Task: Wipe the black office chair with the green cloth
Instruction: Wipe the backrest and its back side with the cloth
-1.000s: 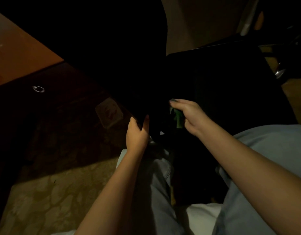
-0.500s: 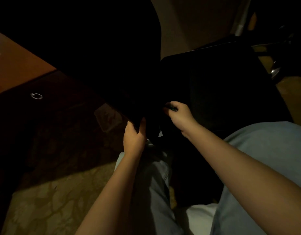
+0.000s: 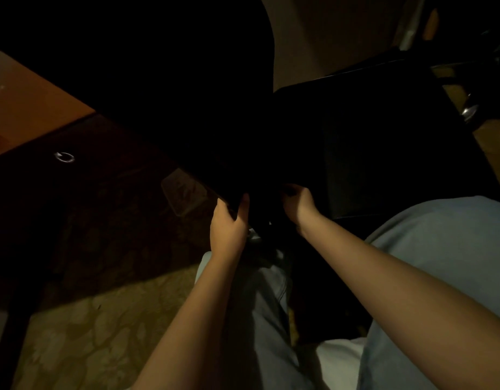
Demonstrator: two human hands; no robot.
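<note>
The black office chair fills the dark middle of the head view, its backrest at the upper left and its seat to the right. My left hand grips the lower edge of the backrest, thumb on the near side. My right hand sits in the gap where backrest and seat meet, fingers curled and pushed into the shadow. The green cloth cannot be seen now; it is hidden inside that hand and in the dark.
An orange-brown desk top lies at the left, with a small metal ring on its dark front. Patterned floor shows at lower left. My knees in light jeans are close below the seat. A chrome part glints at right.
My right hand moved left and deeper into the gap between backrest and seat, and the green cloth seen in it a second ago went out of sight. My left hand kept its grip.
</note>
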